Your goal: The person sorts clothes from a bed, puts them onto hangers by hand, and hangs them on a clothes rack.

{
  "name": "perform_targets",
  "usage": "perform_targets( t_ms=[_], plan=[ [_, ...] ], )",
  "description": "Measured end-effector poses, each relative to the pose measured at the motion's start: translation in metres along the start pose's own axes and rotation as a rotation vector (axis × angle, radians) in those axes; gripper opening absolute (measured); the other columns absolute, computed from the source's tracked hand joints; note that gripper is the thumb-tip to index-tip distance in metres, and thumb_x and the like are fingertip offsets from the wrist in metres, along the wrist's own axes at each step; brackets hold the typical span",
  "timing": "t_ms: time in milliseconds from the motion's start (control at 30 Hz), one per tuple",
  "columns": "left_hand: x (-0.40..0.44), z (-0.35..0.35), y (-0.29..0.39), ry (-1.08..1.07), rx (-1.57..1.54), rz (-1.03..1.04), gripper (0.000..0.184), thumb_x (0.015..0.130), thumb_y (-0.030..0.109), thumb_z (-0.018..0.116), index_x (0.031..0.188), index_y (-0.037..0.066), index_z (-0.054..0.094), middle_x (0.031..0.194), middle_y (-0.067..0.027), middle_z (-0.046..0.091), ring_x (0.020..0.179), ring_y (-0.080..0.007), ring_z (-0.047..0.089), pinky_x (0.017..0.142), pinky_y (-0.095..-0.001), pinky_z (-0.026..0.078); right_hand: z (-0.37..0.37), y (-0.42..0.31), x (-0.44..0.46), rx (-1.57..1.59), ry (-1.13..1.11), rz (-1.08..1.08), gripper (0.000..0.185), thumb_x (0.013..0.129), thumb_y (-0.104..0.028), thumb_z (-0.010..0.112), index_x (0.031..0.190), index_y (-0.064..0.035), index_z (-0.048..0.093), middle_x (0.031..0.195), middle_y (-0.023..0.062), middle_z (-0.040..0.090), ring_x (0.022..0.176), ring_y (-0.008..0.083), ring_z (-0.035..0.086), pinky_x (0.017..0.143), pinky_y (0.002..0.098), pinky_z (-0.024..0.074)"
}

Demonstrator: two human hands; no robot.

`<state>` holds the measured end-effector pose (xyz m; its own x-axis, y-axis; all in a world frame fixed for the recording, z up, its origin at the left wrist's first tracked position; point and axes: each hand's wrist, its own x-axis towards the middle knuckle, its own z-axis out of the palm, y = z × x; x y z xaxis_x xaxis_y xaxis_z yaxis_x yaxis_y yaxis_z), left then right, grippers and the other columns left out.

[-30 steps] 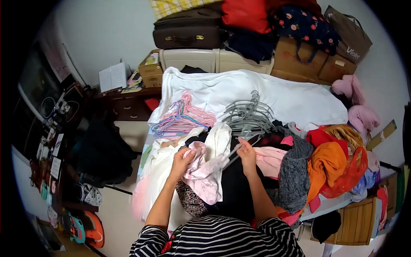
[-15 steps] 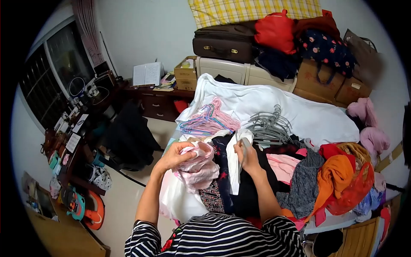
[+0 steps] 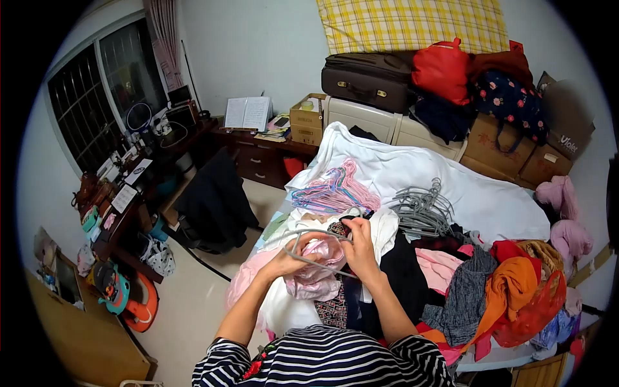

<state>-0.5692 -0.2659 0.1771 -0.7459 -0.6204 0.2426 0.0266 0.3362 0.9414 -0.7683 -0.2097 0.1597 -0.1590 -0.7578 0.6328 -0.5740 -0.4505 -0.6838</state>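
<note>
My left hand (image 3: pixel 291 258) is closed on a bunched pale pink garment (image 3: pixel 314 281), and one end of a grey hanger (image 3: pixel 313 260) lies across it. My right hand (image 3: pixel 361 248) grips the other side of that hanger, close beside my left hand. Under both hands lie white clothes, a patterned garment (image 3: pixel 332 309) and black clothes (image 3: pixel 405 274). Just beyond is a pile of pink and blue hangers (image 3: pixel 335 190). A heap of grey hangers (image 3: pixel 422 209) rests to its right on the white blanket (image 3: pixel 493 205).
On the right are a grey garment (image 3: pixel 469 290), an orange one (image 3: pixel 509 284) and a red bag (image 3: pixel 532 316). A dark suitcase (image 3: pixel 367 80) and cardboard boxes (image 3: pixel 496 147) stand behind the bed. A chair with black clothing (image 3: pixel 216 200) is at the left.
The view has swung left and up. My right hand has brought the grey hanger leftward to the pink garment, which is now bunched in my left hand.
</note>
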Motion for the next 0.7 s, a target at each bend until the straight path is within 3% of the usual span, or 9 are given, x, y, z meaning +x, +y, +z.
perform_targets(
  t_ms=[100,167,233,367,500,567,633,667,700],
  plan=[
    [-0.014,0.001,0.016,0.047,0.232,0.113,0.053,0.079,0.018,0.068,0.126,0.003,0.049,0.123,-0.0125,0.053,0.118,-0.0229,0.047,0.102,-0.0333,0.034,-0.002,-0.005,0.005,-0.083,0.065,-0.033,0.042,0.071,0.011,0.051,0.112,-0.0002,0.052,0.107,0.0153,0.043,0.079,0.0250,0.050,0.071,0.0313,0.0446],
    [-0.019,0.004,0.024,0.072,-0.132,-0.147,0.062,0.073,0.020,0.073,0.128,0.005,0.048,0.126,-0.0070,0.051,0.121,-0.0177,0.043,0.104,-0.0316,0.031,-0.002,-0.004,0.005,-0.041,0.073,0.025,0.036,0.073,0.010,0.054,0.107,0.0002,0.053,0.106,0.0149,0.045,0.080,0.0245,0.051,0.072,0.0314,0.0449],
    [-0.023,0.005,0.017,0.045,-0.280,-0.055,0.063,0.068,0.019,0.074,0.125,0.004,0.050,0.126,-0.0063,0.051,0.121,-0.0170,0.044,0.104,-0.0312,0.031,-0.001,-0.005,0.005,-0.107,0.075,-0.007,0.031,0.075,0.009,0.056,0.105,0.0005,0.055,0.103,0.0151,0.047,0.082,0.0260,0.053,0.073,0.0322,0.0450],
    [-0.030,0.021,0.020,-0.016,-0.150,-0.078,0.051,0.073,0.004,0.065,0.123,0.004,0.052,0.120,-0.0055,0.055,0.116,-0.0142,0.047,0.102,-0.0301,0.033,0.001,-0.003,0.003,-0.321,0.137,-0.040,0.029,0.074,0.008,0.058,0.102,0.0003,0.056,0.103,0.0178,0.049,0.092,0.0343,0.054,0.079,0.0372,0.0446],
    [-0.034,0.036,0.027,-0.132,-0.003,-0.188,0.048,0.078,0.019,0.073,0.121,0.007,0.054,0.108,-0.0037,0.058,0.106,-0.0121,0.050,0.093,-0.0297,0.039,0.000,0.003,0.000,-0.473,0.177,0.082,0.035,0.075,0.004,0.059,0.109,0.0010,0.051,0.108,0.0175,0.048,0.103,0.0352,0.048,0.088,0.0404,0.0403],
    [-0.032,0.041,0.037,-0.134,-0.099,-0.210,0.034,0.088,0.029,0.063,0.111,0.006,0.058,0.095,-0.0016,0.059,0.096,-0.0108,0.052,0.089,-0.0285,0.040,-0.003,0.002,-0.001,-0.456,0.141,0.103,0.041,0.072,0.005,0.059,0.112,0.0017,0.048,0.112,0.0201,0.044,0.106,0.0376,0.045,0.091,0.0408,0.0385],
    [-0.025,0.049,0.012,0.157,-0.242,-0.150,0.035,0.096,0.038,0.048,0.098,0.005,0.060,0.087,0.0001,0.059,0.088,-0.0093,0.051,0.085,-0.0267,0.040,-0.001,-0.002,-0.001,-0.360,0.134,0.008,0.048,0.067,0.009,0.059,0.112,0.0021,0.048,0.117,0.0192,0.042,0.106,0.0367,0.049,0.089,0.0385,0.0412],
    [-0.024,0.044,0.006,0.231,-0.193,-0.112,0.040,0.100,0.037,0.039,0.088,0.005,0.060,0.086,0.0014,0.059,0.086,-0.0085,0.051,0.084,-0.0257,0.040,0.000,-0.002,-0.002,-0.074,0.111,0.049,0.058,0.067,0.011,0.059,0.120,-0.0003,0.039,0.125,0.0165,0.034,0.105,0.0311,0.053,0.086,0.0358,0.0449],
    [-0.021,0.038,0.008,0.334,-0.268,-0.112,0.038,0.099,0.035,0.042,0.084,0.005,0.061,0.084,0.0010,0.059,0.084,-0.0085,0.052,0.082,-0.0255,0.040,0.001,-0.002,-0.004,-0.078,0.115,0.053,0.058,0.067,0.011,0.059,0.120,-0.0003,0.039,0.125,0.0165,0.034,0.105,0.0311,0.053,0.086,0.0358,0.0449]
  ],
)
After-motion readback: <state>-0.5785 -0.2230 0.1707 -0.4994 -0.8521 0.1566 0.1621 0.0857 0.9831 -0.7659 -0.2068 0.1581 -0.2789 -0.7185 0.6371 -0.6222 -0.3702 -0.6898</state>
